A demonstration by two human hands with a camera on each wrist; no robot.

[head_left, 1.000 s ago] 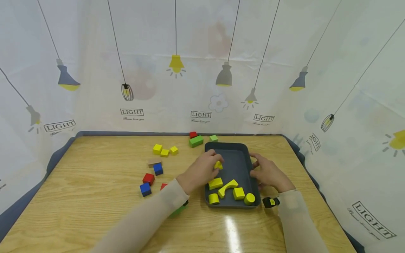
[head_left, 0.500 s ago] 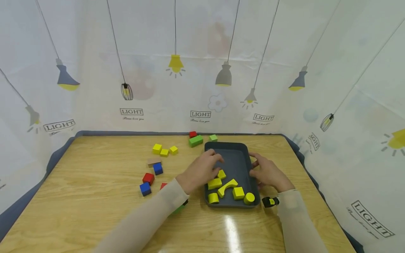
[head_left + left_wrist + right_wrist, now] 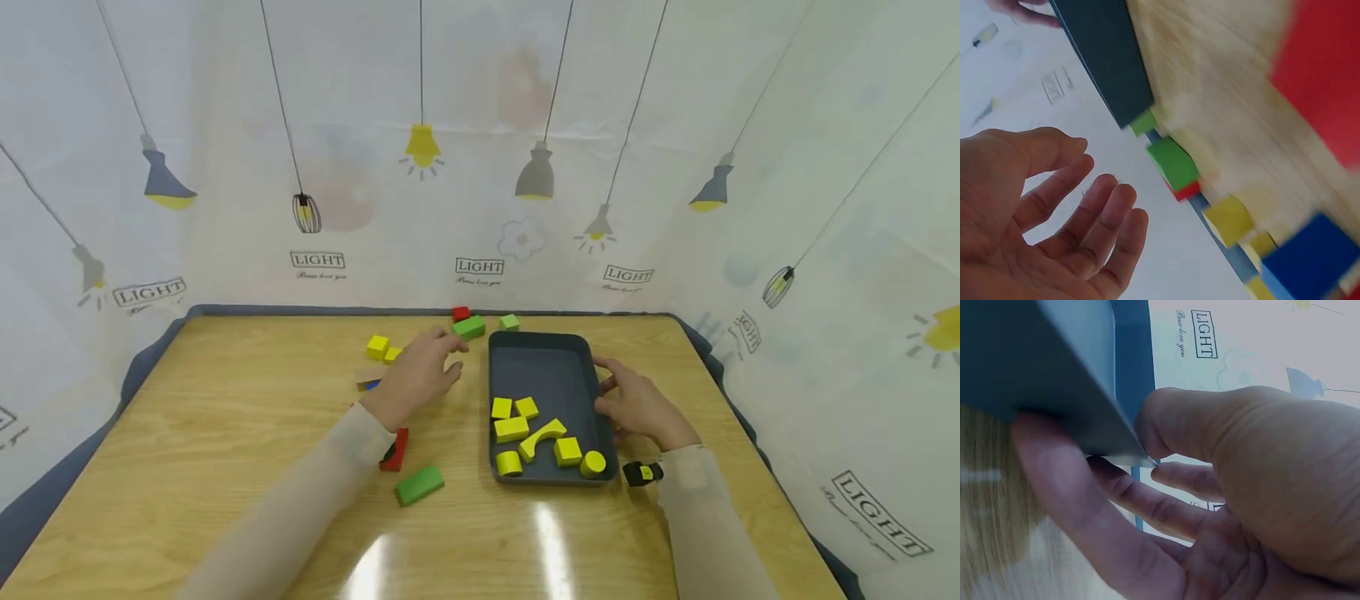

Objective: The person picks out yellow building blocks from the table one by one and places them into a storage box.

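My left hand (image 3: 420, 377) hovers over the wooden table, left of the dark grey tray (image 3: 553, 371), its fingers relaxed and holding nothing. In the left wrist view, the left hand (image 3: 1054, 219) shows a bare palm with loosely bent fingers. Two yellow blocks (image 3: 378, 347) lie just beyond it, and a blue block (image 3: 372, 386) is partly hidden behind it. My right hand (image 3: 647, 410) holds the tray's right side, thumb at the rim (image 3: 1138, 440) and fingers against the outer wall. Yellow blocks (image 3: 512, 429) of several shapes, including an arch (image 3: 542, 440), lie in the tray's near half.
A green block (image 3: 420, 485) and a red block (image 3: 396, 450) lie at the near left. Behind the tray are a long green block (image 3: 468, 327), a red block (image 3: 461, 313) and a light green block (image 3: 509, 322). A printed cloth (image 3: 390, 225) walls the table's back.
My left hand has let go of a yellow block in the tray and moved left, out over the table. That block now lies beside another yellow one. The right hand stays at the tray.
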